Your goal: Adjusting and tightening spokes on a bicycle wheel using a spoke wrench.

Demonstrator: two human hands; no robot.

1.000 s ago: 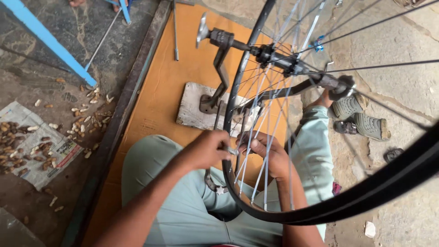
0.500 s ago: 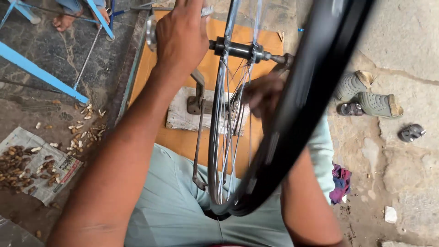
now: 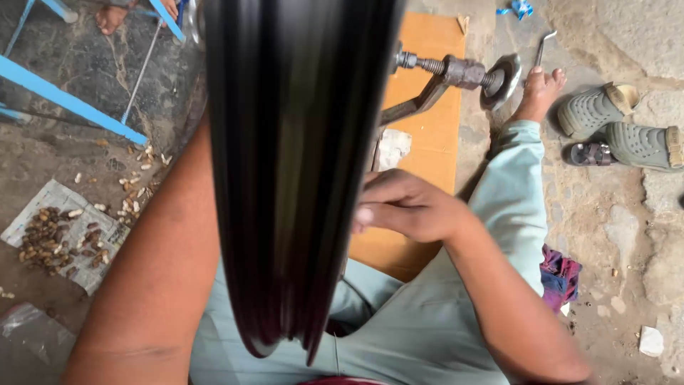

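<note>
A blurred black rubber bicycle tyre (image 3: pixel 296 171) fills the centre of the view, close to the camera, hiding the left hand; its grip cannot be told. The right hand (image 3: pixel 406 207), fingers curled, rests just beside the tyre's edge. Beyond it: a grey metal wheel stand with threaded axle (image 3: pixel 456 75) on an orange board (image 3: pixel 427 135). On the floor, grey-green clogs (image 3: pixel 620 125) at right, peanut shells on newspaper (image 3: pixel 53 239) at left.

We see a glossy black bicycle tyre (image 3: pixel 292 178), an orange flat board (image 3: pixel 427 128), pale green trousers (image 3: pixel 427 321), grey-green ribbed shoes (image 3: pixel 620 121), and blue metal bars (image 3: pixel 64 100).
</note>
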